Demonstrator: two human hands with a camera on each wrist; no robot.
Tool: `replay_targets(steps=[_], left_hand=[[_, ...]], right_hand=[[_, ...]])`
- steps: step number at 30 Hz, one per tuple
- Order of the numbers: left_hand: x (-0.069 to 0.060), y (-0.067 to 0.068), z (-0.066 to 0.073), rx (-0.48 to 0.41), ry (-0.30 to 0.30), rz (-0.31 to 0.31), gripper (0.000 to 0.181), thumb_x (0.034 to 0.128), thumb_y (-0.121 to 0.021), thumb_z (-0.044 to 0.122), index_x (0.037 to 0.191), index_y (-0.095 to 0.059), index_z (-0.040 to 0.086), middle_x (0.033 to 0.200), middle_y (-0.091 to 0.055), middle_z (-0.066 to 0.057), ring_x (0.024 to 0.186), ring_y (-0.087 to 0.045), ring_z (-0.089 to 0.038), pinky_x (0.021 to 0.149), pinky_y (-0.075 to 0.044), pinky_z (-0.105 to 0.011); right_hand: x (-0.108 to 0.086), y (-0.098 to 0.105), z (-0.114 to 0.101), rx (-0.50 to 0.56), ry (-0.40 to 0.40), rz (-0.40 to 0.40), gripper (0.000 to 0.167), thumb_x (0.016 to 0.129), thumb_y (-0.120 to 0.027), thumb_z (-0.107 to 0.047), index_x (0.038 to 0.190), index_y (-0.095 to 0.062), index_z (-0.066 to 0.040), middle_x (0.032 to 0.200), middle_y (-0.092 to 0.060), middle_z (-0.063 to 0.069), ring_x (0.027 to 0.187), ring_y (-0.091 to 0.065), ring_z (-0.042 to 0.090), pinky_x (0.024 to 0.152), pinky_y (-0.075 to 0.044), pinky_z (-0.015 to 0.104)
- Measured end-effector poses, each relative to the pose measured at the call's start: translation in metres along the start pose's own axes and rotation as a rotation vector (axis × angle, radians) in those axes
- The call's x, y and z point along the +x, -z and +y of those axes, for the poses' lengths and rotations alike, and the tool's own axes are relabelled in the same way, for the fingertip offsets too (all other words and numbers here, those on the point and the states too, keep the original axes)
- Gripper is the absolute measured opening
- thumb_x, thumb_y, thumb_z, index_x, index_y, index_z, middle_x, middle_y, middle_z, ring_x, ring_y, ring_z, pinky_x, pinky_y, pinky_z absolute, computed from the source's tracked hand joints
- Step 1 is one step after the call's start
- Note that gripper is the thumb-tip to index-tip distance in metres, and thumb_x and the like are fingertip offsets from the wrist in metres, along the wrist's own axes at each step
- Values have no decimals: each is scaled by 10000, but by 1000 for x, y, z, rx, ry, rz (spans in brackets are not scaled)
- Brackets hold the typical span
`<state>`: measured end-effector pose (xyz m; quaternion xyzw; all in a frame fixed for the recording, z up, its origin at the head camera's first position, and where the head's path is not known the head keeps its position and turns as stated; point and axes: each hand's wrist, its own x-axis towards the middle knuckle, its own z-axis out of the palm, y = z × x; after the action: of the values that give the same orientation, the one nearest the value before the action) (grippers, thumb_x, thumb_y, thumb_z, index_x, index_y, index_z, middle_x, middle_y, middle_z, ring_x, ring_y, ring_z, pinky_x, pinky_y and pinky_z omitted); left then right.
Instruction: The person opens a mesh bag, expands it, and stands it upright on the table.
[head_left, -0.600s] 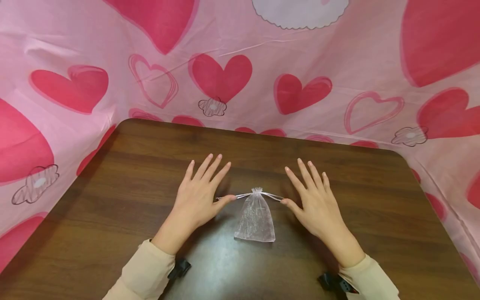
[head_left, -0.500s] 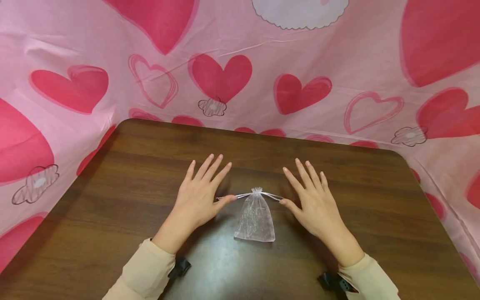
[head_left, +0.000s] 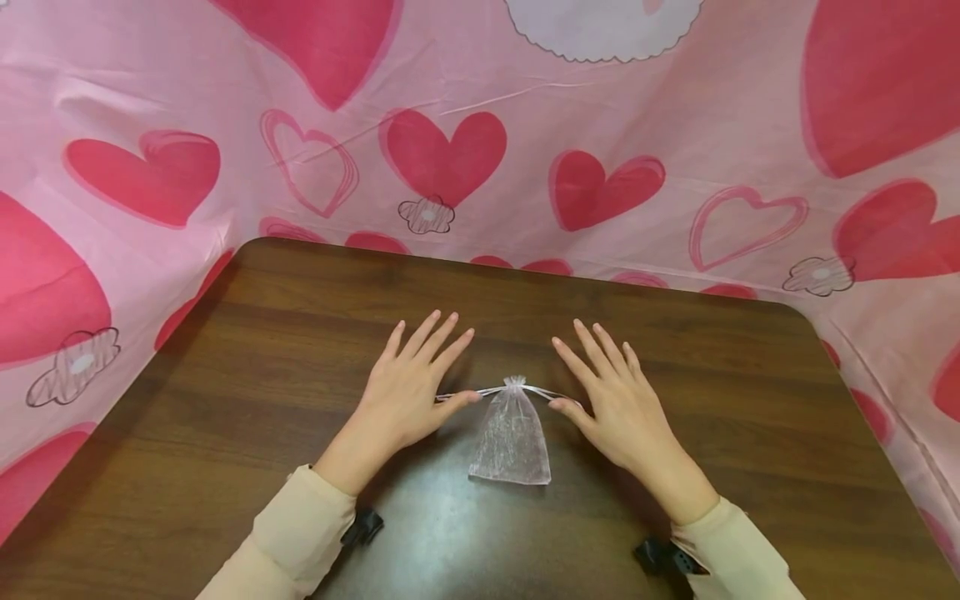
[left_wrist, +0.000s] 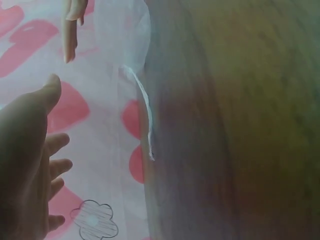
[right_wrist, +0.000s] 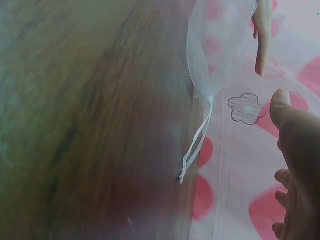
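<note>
While hands (head_left: 408, 392) (head_left: 621, 407) flank it, sheer pouch (head_left: 512, 442), white drawstrings (left_wrist: 149, 115)

Right hand (right_wrist: 301, 150): at right edge, thumb extended, gripping nothing. Sheer white pouch (right_wrist: 220, 47): upper centre, neck gathered. Drawstring (right_wrist: 199, 131): two strands, knotted end against the dark wooden bench (right_wrist: 90, 125). Left hand (right_wrist: 262, 37): partly visible, upper right. Backdrop: heart-printed pink cloth (right_wrist: 237, 167).
</note>
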<state>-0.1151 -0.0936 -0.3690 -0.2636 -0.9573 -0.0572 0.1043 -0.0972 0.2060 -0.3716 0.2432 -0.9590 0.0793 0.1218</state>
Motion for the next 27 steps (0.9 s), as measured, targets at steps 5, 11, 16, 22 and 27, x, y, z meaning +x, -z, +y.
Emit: replay_targets(steps=[5, 11, 16, 22, 27], left_hand=[[3, -4, -2, -8, 1, -4, 782, 918, -508, 672, 1549, -348, 238, 1619, -255, -26, 1503, -132, -217, 1180, -52, -512], [8, -8, -4, 1, -27, -19, 784, 921, -485, 686, 1552, -337, 246, 1631, -217, -12, 1502, -135, -216, 1178, -73, -516], [11, -7, -3, -2, -48, -48, 783, 922, -477, 691, 1557, -324, 259, 1636, -197, -2, 1507, -111, -210, 1180, -68, -512], [15, -4, -3, -36, -61, -90, 760, 932, -494, 664, 1552, -339, 252, 1626, -227, -3, 1503, -139, -224, 1180, -81, -508], [18, -3, -3, -79, -78, -111, 737, 941, -528, 621, 1546, -354, 237, 1619, -247, -10, 1498, -163, -225, 1177, -104, -513]], right_hand=[[5, -1, 0, 1, 22, -13, 760, 919, -632, -520, 1559, -318, -256, 1647, -149, 45, 1502, -127, 276, 1154, -146, 570], [9, -1, 0, 11, 68, -8, 752, 909, -662, -490, 1546, -355, -232, 1633, -199, 64, 1494, -163, 277, 1141, -190, 575], [12, -2, 1, 14, 93, 0, 746, 907, -670, -483, 1539, -370, -223, 1617, -245, 86, 1485, -197, 286, 1140, -200, 569], [18, -2, -1, 55, 136, -25, 726, 912, -683, -451, 1529, -389, -207, 1607, -277, 77, 1475, -236, 276, 1144, -209, 548], [23, -3, -5, 85, 162, -11, 699, 909, -703, -416, 1508, -427, -183, 1583, -331, 67, 1450, -298, 275, 1144, -219, 537]])
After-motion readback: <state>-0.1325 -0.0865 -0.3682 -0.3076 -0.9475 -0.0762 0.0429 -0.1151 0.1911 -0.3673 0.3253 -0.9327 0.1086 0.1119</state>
